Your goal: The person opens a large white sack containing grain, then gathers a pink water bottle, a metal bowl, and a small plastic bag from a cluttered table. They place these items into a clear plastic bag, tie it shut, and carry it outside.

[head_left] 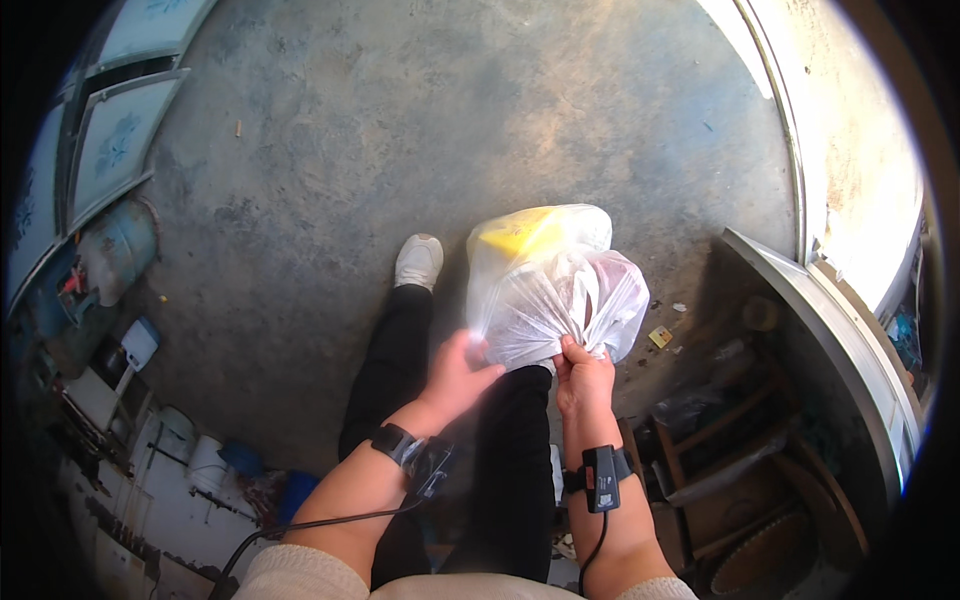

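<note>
A full, translucent white plastic bag [525,300] hangs in front of me over the floor, a yellow item showing through its far part and something pinkish at its right side. My right hand [583,375] pinches the gathered top of the bag between thumb and fingers. Just left of the bag, my left hand [465,375] has its thumb and fingers apart and holds nothing; whether a fingertip touches the plastic I cannot tell. Both wrists carry black strapped devices with cables.
Grey concrete floor [337,150] lies ahead. At right are an open metal-framed door [832,315], small litter and wooden furniture [720,480]. Along the left stand a cabinet with patterned panels [116,142], a blue-grey gas cylinder [124,247] and a white bucket [205,463].
</note>
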The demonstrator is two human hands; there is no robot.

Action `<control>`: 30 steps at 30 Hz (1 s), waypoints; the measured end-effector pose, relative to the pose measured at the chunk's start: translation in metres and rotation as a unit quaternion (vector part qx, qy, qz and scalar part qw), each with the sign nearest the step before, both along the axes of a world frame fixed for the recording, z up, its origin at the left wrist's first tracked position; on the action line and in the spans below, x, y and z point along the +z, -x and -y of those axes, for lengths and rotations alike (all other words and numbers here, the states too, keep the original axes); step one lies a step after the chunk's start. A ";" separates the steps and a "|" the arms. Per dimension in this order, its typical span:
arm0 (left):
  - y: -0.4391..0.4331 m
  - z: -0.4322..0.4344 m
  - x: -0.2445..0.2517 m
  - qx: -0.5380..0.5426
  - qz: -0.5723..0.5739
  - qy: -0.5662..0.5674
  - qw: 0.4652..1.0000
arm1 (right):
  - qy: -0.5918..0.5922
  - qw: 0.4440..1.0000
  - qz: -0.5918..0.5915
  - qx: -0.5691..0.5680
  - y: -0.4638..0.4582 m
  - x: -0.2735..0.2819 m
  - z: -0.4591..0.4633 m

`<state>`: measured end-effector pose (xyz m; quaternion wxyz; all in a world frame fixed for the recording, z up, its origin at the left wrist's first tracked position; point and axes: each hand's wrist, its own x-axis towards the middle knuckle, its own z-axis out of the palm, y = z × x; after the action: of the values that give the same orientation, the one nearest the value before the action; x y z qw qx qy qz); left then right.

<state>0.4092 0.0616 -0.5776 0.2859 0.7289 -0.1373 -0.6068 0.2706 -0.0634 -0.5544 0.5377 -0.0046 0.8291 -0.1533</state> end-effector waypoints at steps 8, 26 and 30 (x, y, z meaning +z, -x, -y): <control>0.037 0.014 0.021 0.090 -0.105 0.022 0.990 | -0.009 0.996 -0.036 0.079 -0.027 -0.041 -0.024; 0.066 0.093 -0.016 -0.047 0.229 -0.239 0.942 | 0.193 0.927 -0.126 0.296 0.110 -0.021 -0.015; 0.062 0.081 -0.021 -0.039 0.229 -0.216 0.948 | 0.098 0.906 -0.062 0.407 0.117 -0.072 0.019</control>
<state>0.3472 -0.0195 -0.5984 0.0586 0.8864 -0.0931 -0.4497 0.1536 -0.0825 -0.6268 0.4979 -0.4040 0.7674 -0.0009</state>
